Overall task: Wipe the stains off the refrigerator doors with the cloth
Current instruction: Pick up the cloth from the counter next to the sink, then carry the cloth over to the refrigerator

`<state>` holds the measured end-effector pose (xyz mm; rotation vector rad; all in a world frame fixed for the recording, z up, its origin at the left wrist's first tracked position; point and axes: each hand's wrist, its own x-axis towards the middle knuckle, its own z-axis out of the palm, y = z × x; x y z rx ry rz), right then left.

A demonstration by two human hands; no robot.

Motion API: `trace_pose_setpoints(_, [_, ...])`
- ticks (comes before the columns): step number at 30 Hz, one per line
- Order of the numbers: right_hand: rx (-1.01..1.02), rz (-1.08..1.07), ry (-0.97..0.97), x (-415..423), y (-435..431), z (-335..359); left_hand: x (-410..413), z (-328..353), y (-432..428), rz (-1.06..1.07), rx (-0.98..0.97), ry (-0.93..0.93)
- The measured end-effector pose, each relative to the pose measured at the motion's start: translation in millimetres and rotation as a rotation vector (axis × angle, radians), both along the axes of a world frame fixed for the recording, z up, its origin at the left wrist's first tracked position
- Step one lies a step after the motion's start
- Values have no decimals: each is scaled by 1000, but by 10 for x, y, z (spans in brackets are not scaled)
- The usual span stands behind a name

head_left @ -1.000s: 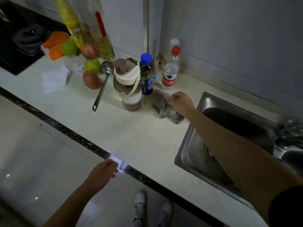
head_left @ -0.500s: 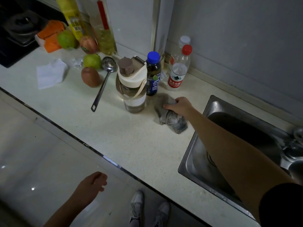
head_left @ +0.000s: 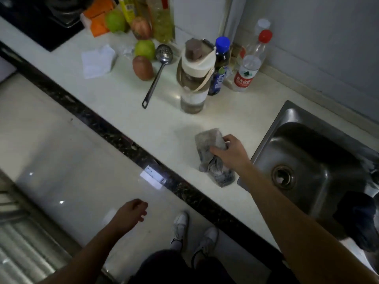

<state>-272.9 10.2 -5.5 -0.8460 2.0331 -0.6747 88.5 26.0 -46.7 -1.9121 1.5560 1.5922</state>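
A crumpled grey cloth hangs from my right hand, which grips its upper part just above the pale countertop, left of the steel sink. My left hand hovers low over the shiny cabinet front, below the counter's dark edge, fingers loosely curled and holding nothing. No refrigerator door is in view.
Behind the cloth stand a large water jug, a blue-capped bottle and a red-capped bottle. A slotted spoon, fruit, a paper napkin and oil bottles lie further left, by the black hob.
My right hand closed on the cloth by the bottles and pulled it toward me along the counter, lifting it. My left hand stayed low, drifting slightly.
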Motion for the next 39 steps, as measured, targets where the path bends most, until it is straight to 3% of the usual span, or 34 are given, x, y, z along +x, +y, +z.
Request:
trace_pose_setpoints(4, [12,31,-48,495,772,-31,366,-135,365,28,6,-11])
trace_pose_setpoints(10, [61,200,-132,981,1404,52,834,-106,1165,263,-5,-28])
trace_pose_setpoints(19, [74,562,-181,1686,1524,-10,1254,-254,3126,879,114,-30])
trace_pose_setpoints(24, [65,638,-176,2149,1301,-91,1498,-448,3831,1242,219,-5])
trace_pose_setpoints(30, [55,690,-140,2790,829,-136,2037,-448,3607,1342,233,2])
trace_pose_setpoints(35, [1,623,-140,3274,308,-60,2592,-287,2734,1109,80,-27])
trace_pose_setpoints(39, [-10,574,-164,3521,-194,11,2986,-163,1804,1082,1,43])
